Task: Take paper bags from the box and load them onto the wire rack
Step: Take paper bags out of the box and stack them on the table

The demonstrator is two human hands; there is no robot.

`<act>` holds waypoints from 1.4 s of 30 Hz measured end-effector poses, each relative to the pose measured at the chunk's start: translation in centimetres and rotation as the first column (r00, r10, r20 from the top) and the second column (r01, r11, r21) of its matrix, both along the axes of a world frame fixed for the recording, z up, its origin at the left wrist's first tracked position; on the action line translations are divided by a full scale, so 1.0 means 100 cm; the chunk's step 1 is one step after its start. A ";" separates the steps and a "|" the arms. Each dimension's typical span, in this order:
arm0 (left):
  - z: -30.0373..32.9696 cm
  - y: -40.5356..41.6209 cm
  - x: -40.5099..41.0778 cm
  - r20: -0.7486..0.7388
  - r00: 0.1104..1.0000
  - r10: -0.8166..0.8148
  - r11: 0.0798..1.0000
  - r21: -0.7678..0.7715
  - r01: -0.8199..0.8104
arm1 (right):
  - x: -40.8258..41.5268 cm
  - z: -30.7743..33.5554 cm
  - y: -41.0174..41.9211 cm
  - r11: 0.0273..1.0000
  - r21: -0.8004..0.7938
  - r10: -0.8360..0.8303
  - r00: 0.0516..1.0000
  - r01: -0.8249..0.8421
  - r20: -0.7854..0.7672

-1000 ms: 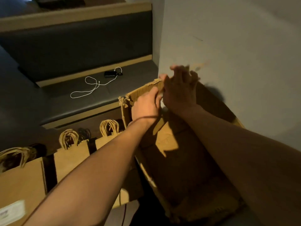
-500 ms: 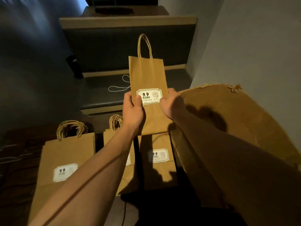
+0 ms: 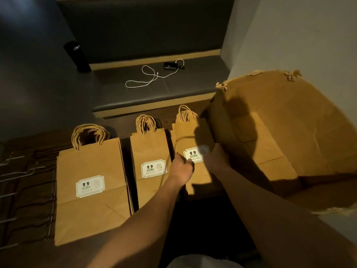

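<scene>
Three stacks of flat brown paper bags with white "9.9" labels lie side by side on the wire rack (image 3: 23,182): a left stack (image 3: 88,182), a middle stack (image 3: 150,167) and a right stack (image 3: 190,140). My left hand (image 3: 182,167) and my right hand (image 3: 216,157) both grip the top bag of the right stack, one at each side of its label, pressing it flat onto the pile. The big open cardboard box (image 3: 301,120) stands tilted just to the right, its torn rim beside my right hand. A few flat bags lie inside it.
A dark upholstered bench (image 3: 173,88) runs behind the stacks, with a white cable (image 3: 146,78) and a small black device (image 3: 171,65) on it. A black cylinder (image 3: 77,56) stands at its left. A pale wall rises on the right.
A second ago both hands were at the box rim. Half a second ago they held a bag upright in the air. Now the bag lies on the right stack, still gripped.
</scene>
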State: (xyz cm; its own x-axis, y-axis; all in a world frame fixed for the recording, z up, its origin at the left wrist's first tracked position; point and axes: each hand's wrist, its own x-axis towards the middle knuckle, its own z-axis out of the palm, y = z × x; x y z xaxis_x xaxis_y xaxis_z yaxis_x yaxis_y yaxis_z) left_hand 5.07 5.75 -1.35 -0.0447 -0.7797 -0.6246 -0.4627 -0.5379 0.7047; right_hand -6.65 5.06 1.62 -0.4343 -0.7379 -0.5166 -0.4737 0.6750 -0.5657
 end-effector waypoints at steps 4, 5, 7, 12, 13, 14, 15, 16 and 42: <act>-0.007 0.005 -0.002 -0.036 0.999 0.001 0.998 0.063 0.002 | -0.001 -0.018 -0.001 0.997 0.077 0.010 0.998 -0.005 -0.057; -0.009 0.005 -0.002 -0.044 0.999 0.009 0.996 0.094 -0.005 | -0.002 -0.021 -0.002 0.996 0.090 0.017 0.997 -0.011 -0.070; -0.016 0.003 -0.004 -0.081 0.995 0.059 0.989 0.137 -0.048 | -0.004 -0.026 -0.004 0.993 0.111 0.058 0.995 -0.049 -0.080; -0.015 0.000 -0.015 0.043 0.996 0.079 0.988 0.132 -0.084 | -0.005 -0.026 -0.013 0.979 0.157 0.145 0.985 -0.129 -0.096; -0.012 -0.001 -0.016 0.101 0.993 0.064 0.991 0.109 -0.075 | -0.002 -0.024 -0.015 0.977 0.163 0.158 0.980 -0.137 -0.123; -0.010 -0.001 -0.016 0.133 0.989 0.059 0.993 0.091 -0.071 | 0.001 -0.021 -0.016 0.979 0.152 0.156 0.977 -0.133 -0.147; -0.008 -0.003 -0.015 0.146 0.987 0.073 0.993 0.079 -0.085 | 0.007 -0.018 -0.019 0.980 0.142 0.164 0.974 -0.142 -0.157; -0.005 -0.004 -0.013 0.158 0.983 0.098 0.991 0.070 -0.110 | 0.015 -0.015 -0.021 0.977 0.122 0.192 0.967 -0.173 -0.168; -0.036 0.047 0.312 0.447 0.780 0.438 0.834 0.122 -0.538 | 0.266 -0.029 0.024 0.913 0.211 0.319 0.934 -0.349 0.163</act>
State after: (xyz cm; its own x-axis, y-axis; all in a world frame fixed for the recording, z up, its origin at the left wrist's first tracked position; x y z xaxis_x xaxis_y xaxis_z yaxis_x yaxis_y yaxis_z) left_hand 36.24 10.45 -4.98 0.5841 -0.4606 -0.6683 -0.2969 -0.8876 0.3522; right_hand 19.97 7.47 -1.30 -0.1062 -0.6816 -0.7240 -0.6316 0.6086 -0.4803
